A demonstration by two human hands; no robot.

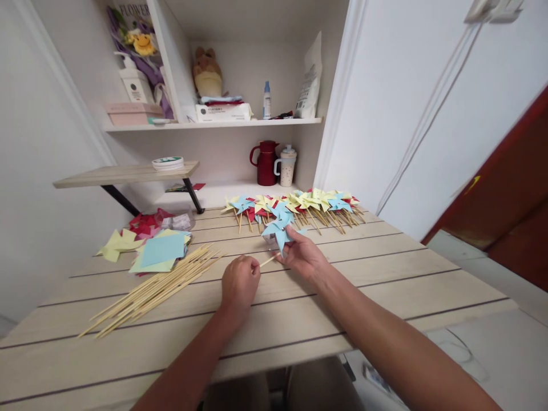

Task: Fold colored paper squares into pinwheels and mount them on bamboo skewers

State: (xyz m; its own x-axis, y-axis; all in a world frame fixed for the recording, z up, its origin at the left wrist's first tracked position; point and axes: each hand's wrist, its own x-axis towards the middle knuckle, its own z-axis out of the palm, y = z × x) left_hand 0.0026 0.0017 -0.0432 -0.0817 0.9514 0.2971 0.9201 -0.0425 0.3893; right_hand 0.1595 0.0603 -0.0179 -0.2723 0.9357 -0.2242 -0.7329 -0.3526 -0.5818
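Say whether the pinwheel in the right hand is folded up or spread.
Spread: the pinwheel in the right hand shows blue blades fanned outward.

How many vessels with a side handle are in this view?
2: the dark red jug and, just right of it, the speckled cup. Both stand under the shelf, beyond the row of pinwheels. Others could be hidden behind them.

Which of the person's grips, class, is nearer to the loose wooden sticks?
Left. The left grip is to the right of the loose wooden sticks; the right grip is farther right, holding a blue pinwheel.
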